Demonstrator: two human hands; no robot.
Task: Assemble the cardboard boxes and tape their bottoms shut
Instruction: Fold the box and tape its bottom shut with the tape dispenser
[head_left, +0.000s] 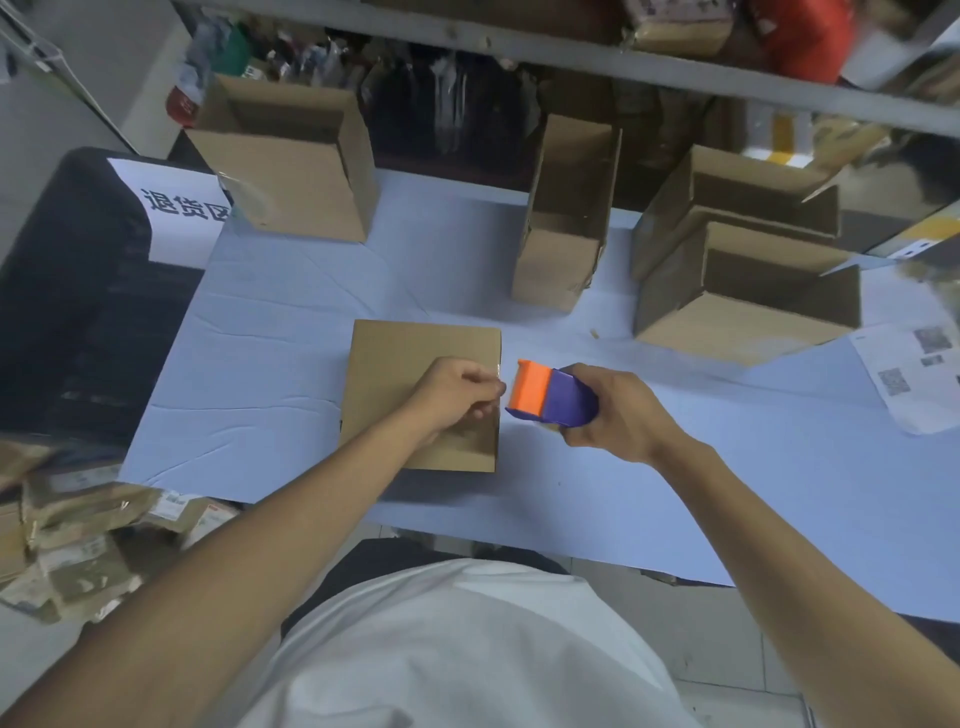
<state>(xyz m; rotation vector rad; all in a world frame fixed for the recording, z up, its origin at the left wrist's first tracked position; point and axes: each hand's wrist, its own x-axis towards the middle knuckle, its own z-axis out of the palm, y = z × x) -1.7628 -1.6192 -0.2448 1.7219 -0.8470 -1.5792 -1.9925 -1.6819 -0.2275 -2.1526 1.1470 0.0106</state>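
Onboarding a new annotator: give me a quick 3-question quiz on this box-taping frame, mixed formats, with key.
1. True or false: the right hand grips the tape dispenser.
2. Multiple choice: where is the left hand? A) inside an open box at the back B) over the near box, fingers pinched at the dispenser's orange end C) off the table
3. Fill in: the dispenser's body is purple and its front end is ____.

Key: 1 true; 2 B; 3 orange.
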